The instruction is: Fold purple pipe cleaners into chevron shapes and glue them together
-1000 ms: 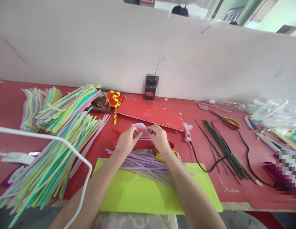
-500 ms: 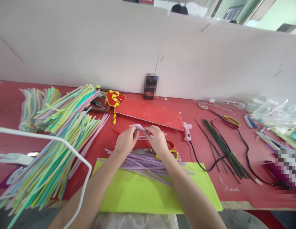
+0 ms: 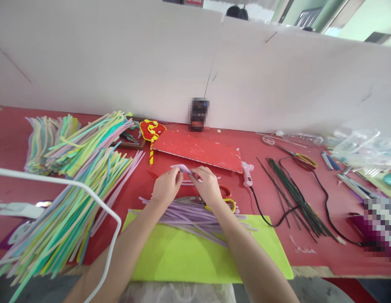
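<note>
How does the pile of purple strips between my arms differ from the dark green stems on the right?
The purple strips are pale; the dark green stems are much darker. The purple strips lie mostly crosswise, partly on the lime-green mat, while the dark green stems slant across the red tabletop. Both are loose groups of long, thin pieces.

From the hands, the red board blocks twelve o'clock and the glue gun three; scissors obstruct six, a white tube bends across eight. Bare table leaves a passage at nine, short of multicoloured strips.
</note>
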`<state>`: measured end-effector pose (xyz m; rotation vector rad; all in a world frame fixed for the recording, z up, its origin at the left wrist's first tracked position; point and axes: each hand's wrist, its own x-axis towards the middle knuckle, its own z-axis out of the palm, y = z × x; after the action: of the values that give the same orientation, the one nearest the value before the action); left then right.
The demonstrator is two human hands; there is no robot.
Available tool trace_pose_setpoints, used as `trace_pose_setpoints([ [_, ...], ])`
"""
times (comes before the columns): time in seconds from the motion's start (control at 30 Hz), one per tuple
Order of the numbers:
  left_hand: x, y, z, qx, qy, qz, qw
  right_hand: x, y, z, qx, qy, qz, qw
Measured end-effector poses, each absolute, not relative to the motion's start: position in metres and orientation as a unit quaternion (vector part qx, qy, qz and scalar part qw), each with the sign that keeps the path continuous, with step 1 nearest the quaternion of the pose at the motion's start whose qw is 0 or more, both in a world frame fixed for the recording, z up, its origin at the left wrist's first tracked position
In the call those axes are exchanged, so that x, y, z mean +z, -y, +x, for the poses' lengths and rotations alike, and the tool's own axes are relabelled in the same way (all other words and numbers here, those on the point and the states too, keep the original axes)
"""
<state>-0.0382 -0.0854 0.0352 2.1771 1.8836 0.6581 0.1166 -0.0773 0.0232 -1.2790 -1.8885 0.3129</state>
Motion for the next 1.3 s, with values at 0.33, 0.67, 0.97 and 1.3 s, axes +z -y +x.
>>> trace_pose_setpoints([
  [0.33, 0.031, 0.079, -0.049, 0.3, -0.655, 0.689, 0.078, 0.026, 0.076, 0.118, 0.233, 0.699, -0.52, 0.432],
  [0.67, 0.012, 0.056, -0.065, 0.612, -0.598, 0.421, 0.301, 0.022, 0.062, 0.133, 0.536, 0.442, -0.501, 0.516],
  [0.97, 0.009, 0.053, -0.068, 0.635, -0.592, 0.372, 0.329, 0.017, 0.058, 0.136, 0.583, 0.392, -0.48, 0.526],
  [1.3, 0.007, 0.05, -0.068, 0.643, -0.592, 0.349, 0.338, 0.031, 0.042, 0.161, 0.445, 0.439, -0.549, 0.555],
])
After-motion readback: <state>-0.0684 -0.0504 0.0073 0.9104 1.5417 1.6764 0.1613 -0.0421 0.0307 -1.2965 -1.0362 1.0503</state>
